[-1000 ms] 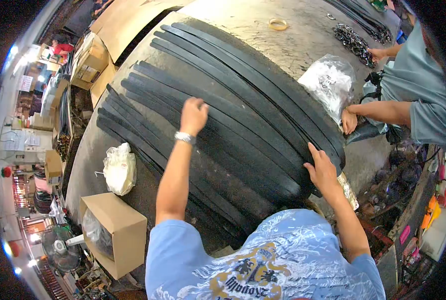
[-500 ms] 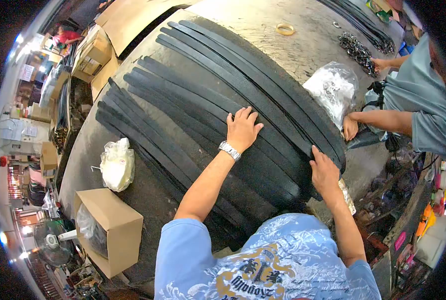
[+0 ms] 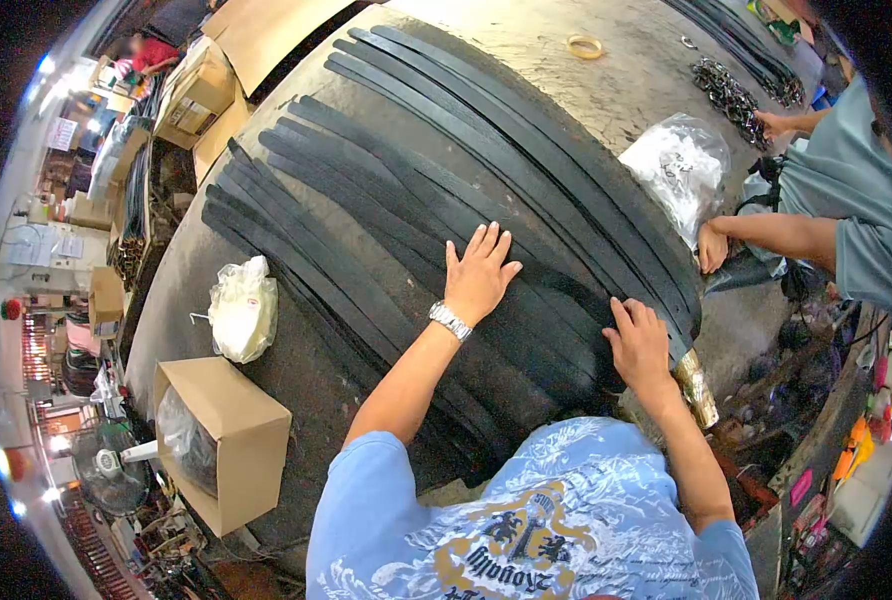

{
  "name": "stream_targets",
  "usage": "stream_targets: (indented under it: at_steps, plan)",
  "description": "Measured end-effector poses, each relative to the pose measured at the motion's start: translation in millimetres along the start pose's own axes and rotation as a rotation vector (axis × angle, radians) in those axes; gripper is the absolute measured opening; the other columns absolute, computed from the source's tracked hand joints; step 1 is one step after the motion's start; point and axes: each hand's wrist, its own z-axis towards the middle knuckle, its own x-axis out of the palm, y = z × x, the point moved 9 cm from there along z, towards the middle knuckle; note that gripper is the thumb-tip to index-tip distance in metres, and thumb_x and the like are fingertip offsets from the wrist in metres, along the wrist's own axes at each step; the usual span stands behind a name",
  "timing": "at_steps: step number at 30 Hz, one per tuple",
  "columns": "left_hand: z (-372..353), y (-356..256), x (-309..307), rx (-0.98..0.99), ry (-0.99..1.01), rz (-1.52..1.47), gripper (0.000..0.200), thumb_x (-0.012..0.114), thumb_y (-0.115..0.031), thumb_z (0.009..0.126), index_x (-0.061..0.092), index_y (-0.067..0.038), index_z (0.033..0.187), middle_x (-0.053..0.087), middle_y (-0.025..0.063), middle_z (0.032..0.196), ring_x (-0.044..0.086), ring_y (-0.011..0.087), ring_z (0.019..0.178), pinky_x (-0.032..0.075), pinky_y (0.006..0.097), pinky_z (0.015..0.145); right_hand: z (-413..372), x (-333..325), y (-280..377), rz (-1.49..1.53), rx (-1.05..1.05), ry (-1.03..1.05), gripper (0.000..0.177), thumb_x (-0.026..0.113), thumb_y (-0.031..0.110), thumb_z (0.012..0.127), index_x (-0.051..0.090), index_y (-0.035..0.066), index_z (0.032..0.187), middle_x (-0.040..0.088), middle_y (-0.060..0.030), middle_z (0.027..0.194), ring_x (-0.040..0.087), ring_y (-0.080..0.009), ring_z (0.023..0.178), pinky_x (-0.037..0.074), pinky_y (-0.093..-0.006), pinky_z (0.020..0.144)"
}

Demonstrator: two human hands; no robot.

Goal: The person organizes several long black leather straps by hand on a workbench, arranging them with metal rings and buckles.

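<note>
Several long black strips (image 3: 366, 190) lie in fanned groups across the dark table. My left hand (image 3: 479, 275), with a metal watch on the wrist, rests flat on the middle strips with its fingers spread. Near the strips' right ends is my right hand (image 3: 638, 345), its fingertips on the strips and its thumb apart from the fingers. Beyond it, another group of black strips (image 3: 526, 150) runs along the table's far edge.
A co-worker's hand (image 3: 712, 246) is beside a clear bag of white items (image 3: 678, 170). A tape roll (image 3: 585, 46) and a metal pile (image 3: 728, 100) lie beyond. At left are a yellowish bag (image 3: 243, 310) and an open cardboard box (image 3: 253, 460).
My left hand has shifted slightly left over the strips, and the middle strips under it now bend and spread differently. My right hand has moved slightly, and the view has shifted a little.
</note>
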Motion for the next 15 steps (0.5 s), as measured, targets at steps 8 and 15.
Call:
stream_targets:
  at_steps: [8, 15]
  plan:
    - [-5, 2, -10, -0.025, -0.091, -0.056, 0.047, 0.055, -0.043, 0.096, 0.060, -0.012, 0.131, 0.053, 0.0091, 0.143, 0.046, 0.0251, 0.134, 0.033, 0.0618, 0.105, 13, 4, -2, 0.015, 0.049, 0.004, 0.028, 0.064, 0.026, 0.091, 0.064, 0.008, 0.112, 0.062, -0.0083, 0.094, 0.061, -0.0291, 0.090, 0.045, -0.0446, 0.074]
    - [52, 3, -19, 0.027, 0.000, -0.129, 0.034, 0.070, -0.016, 0.085, 0.063, -0.016, 0.119, 0.059, 0.0103, 0.123, 0.060, 0.0318, 0.112, 0.051, 0.0472, 0.088, 25, 29, -27, 0.169, 0.187, 0.140, 0.020, 0.061, 0.028, 0.092, 0.067, 0.010, 0.097, 0.064, -0.0130, 0.091, 0.063, -0.0332, 0.090, 0.047, -0.0476, 0.076]
